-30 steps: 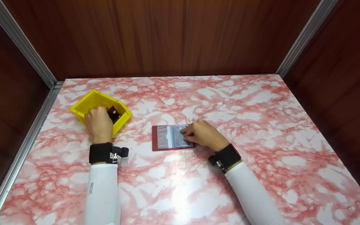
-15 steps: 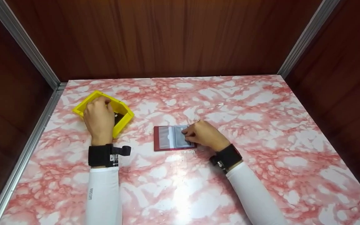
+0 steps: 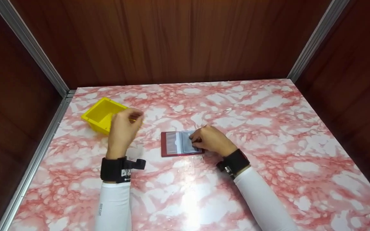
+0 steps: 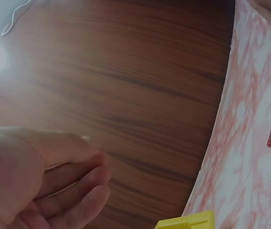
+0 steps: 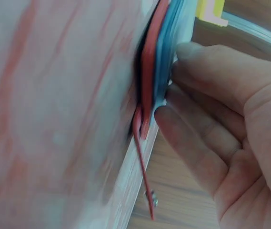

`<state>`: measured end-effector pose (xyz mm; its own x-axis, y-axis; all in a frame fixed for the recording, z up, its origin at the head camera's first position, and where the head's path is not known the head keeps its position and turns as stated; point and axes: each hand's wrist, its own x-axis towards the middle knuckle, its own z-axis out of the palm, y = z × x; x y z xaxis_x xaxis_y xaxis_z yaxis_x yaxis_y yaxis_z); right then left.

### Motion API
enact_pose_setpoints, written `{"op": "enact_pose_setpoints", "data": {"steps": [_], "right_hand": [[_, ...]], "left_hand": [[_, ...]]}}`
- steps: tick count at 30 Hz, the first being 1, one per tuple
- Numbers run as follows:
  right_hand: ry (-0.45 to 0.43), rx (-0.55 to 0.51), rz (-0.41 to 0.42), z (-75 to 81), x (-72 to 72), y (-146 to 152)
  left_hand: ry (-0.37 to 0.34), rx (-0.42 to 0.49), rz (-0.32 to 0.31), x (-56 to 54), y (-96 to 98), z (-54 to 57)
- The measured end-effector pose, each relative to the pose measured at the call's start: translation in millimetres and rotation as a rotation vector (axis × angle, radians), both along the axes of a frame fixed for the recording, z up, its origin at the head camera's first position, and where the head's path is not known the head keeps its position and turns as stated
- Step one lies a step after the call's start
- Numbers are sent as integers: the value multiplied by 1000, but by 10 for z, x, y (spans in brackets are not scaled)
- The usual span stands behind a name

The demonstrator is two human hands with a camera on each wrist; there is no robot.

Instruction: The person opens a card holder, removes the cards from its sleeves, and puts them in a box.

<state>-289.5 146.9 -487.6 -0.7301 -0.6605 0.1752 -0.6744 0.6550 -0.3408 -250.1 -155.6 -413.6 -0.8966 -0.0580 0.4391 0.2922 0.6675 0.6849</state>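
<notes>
A small red card holder point(image 3: 168, 144) lies opened flat on the table, its clear plastic sleeves point(image 3: 188, 142) facing up. My right hand point(image 3: 211, 139) is at its right side, thumb and fingertips pinching the edge of the sleeves; the right wrist view shows the sleeve stack point(image 5: 166, 52) against the fingertips. My left hand point(image 3: 124, 130) is raised in front of the yellow bin point(image 3: 100, 112). Its fingers point(image 4: 78, 191) are loosely bent, and nothing shows between them and the thumb. The hand covers the bin's right part, so what lies there is hidden.
A red strap point(image 5: 142, 167) with a metal snap hangs from the card holder in the right wrist view. Dark wood-patterned panels point(image 3: 178, 41) and metal rails point(image 3: 313, 38) enclose the marbled pink-and-white table point(image 3: 268, 128) at the back and sides.
My left hand has risen out of the yellow bin and moved right, toward the card holder. My right hand stays at the sleeves. The head view has shifted slightly.
</notes>
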Motion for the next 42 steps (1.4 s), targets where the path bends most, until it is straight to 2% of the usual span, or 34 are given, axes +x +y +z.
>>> {"op": "enact_pose_setpoints", "data": {"steps": [2, 5, 7, 10, 15, 18, 24, 32, 38, 42], "right_hand": [[19, 10, 4, 4, 2, 1], [55, 5, -17, 20, 8, 18], [76, -1, -42, 39, 7, 41], [97, -5, -76, 63, 0, 71], [106, 15, -49, 62, -3, 68], [121, 20, -20, 59, -2, 70], [109, 28, -17, 48, -7, 81], [122, 48, -15, 37, -14, 50], [119, 37, 31, 27, 6, 27], [103, 48, 27, 21, 28, 2]], "left_hand": [[-72, -61, -115, -15, 88, -60], [-209, -164, -232, -46, 244, -160], [-289, -218, -268, -70, 354, -226], [-355, -280, -278, -103, 478, -318], [-388, -383, -278, -154, 573, -472], [-417, -402, -277, -170, 600, -545], [-388, -419, -284, -187, 635, -639], [-356, -408, -290, -197, 647, -697], [-372, -395, -287, -199, 644, -711], [-389, -385, -284, -205, 648, -720]]}}
